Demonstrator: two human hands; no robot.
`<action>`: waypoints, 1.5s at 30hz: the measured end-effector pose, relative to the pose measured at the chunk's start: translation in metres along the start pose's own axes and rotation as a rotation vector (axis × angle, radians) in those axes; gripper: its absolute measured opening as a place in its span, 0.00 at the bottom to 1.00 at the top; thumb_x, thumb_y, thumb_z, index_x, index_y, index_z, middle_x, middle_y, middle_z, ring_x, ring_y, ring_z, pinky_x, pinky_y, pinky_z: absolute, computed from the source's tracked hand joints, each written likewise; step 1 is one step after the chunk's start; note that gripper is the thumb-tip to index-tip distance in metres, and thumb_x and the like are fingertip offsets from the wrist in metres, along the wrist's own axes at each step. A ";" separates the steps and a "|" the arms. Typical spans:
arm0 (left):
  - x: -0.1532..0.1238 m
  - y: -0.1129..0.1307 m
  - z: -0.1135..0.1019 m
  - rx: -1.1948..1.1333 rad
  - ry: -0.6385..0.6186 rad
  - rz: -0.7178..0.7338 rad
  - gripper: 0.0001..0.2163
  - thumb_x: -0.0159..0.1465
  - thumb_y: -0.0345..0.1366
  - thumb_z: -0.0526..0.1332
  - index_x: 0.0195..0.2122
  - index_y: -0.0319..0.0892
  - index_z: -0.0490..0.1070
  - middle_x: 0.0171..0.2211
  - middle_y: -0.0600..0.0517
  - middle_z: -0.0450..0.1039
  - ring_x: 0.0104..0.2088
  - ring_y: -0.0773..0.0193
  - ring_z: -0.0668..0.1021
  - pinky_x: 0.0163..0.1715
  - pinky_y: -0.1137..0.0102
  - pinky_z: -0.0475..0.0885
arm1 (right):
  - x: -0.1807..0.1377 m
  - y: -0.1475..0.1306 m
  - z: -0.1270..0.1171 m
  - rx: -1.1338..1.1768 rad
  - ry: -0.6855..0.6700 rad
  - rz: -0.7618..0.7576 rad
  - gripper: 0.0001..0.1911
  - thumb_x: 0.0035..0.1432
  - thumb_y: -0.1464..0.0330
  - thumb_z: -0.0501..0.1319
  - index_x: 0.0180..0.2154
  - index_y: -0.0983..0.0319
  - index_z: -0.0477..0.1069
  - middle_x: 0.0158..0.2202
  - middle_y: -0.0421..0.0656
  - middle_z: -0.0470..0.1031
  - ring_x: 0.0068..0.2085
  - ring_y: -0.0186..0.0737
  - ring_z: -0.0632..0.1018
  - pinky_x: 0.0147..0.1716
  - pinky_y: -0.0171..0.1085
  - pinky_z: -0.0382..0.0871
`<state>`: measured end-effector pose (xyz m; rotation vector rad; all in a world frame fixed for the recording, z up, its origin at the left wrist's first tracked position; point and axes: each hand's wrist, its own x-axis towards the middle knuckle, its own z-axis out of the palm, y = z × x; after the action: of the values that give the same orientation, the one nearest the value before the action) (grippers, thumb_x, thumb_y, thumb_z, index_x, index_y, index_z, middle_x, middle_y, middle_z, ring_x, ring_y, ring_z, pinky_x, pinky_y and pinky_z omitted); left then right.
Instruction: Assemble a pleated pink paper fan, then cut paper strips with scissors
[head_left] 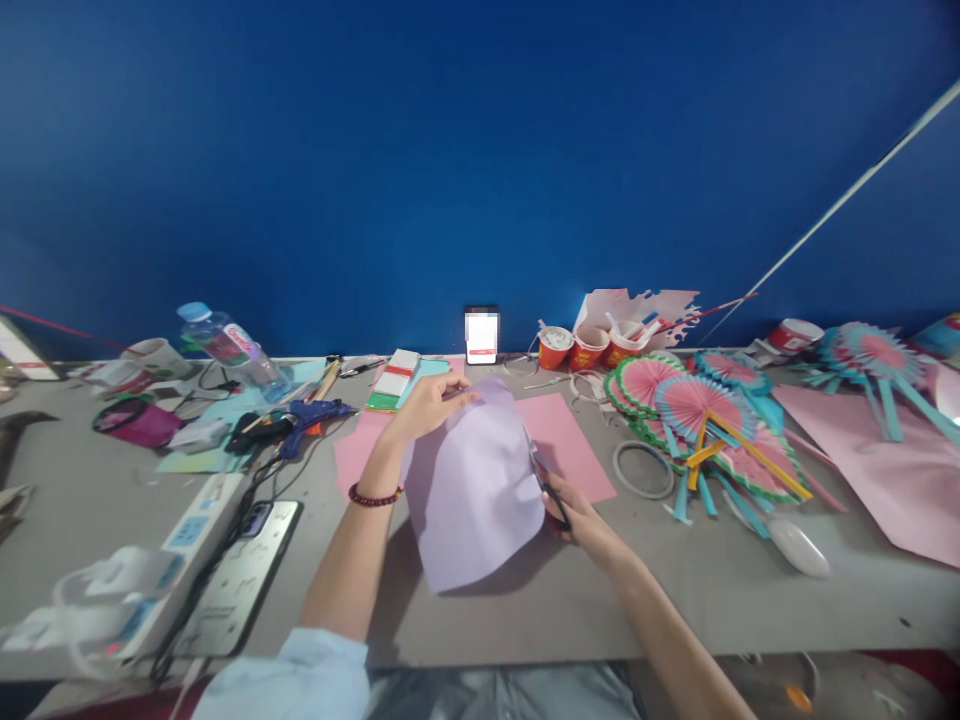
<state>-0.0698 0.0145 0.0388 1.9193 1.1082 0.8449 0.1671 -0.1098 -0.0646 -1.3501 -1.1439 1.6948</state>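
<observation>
My left hand [433,404] pinches the upper edge of a sheet of lavender paper [472,490], which is raised and bowed above the table. In my right hand [574,515] is a pair of scissors with dark handles [555,500]. Its blades lie against the right edge of the lavender paper; how far they are apart I cannot tell. Under the lavender sheet, pink paper [566,450] lies flat on the grey table and shows on both sides.
Leftward are a blue glue gun [311,418], a power strip [187,560], a phone [240,580] and a tilted bottle [232,345]. Rightward are paper fans [705,410], a tape roll [643,470], a white mouse [799,548] and red cups [589,348]. A lit phone [481,335] leans on the blue wall.
</observation>
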 end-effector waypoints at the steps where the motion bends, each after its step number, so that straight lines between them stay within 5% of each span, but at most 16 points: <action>1: 0.000 0.001 0.000 0.007 0.000 0.002 0.17 0.58 0.50 0.61 0.31 0.39 0.75 0.29 0.51 0.75 0.27 0.65 0.73 0.28 0.72 0.65 | 0.000 0.000 0.000 -0.002 0.002 0.015 0.31 0.44 0.45 0.64 0.43 0.59 0.66 0.19 0.31 0.57 0.17 0.26 0.60 0.15 0.28 0.45; 18: -0.001 0.003 0.000 0.002 0.002 0.012 0.17 0.58 0.50 0.61 0.29 0.40 0.74 0.28 0.51 0.74 0.28 0.65 0.72 0.28 0.72 0.65 | 0.001 0.001 0.000 -0.038 0.029 0.020 0.28 0.45 0.45 0.64 0.38 0.59 0.66 0.23 0.33 0.60 0.19 0.25 0.60 0.17 0.28 0.55; 45: -0.001 -0.002 0.000 -0.057 -0.003 -0.019 0.16 0.58 0.50 0.62 0.32 0.39 0.73 0.32 0.48 0.77 0.31 0.61 0.76 0.30 0.71 0.66 | 0.005 -0.001 -0.001 0.031 0.093 0.002 0.24 0.41 0.50 0.68 0.30 0.60 0.64 0.20 0.33 0.60 0.19 0.26 0.59 0.15 0.28 0.49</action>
<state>-0.0713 0.0144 0.0369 1.8594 1.0881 0.8542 0.1673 -0.1044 -0.0656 -1.3959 -1.0600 1.6267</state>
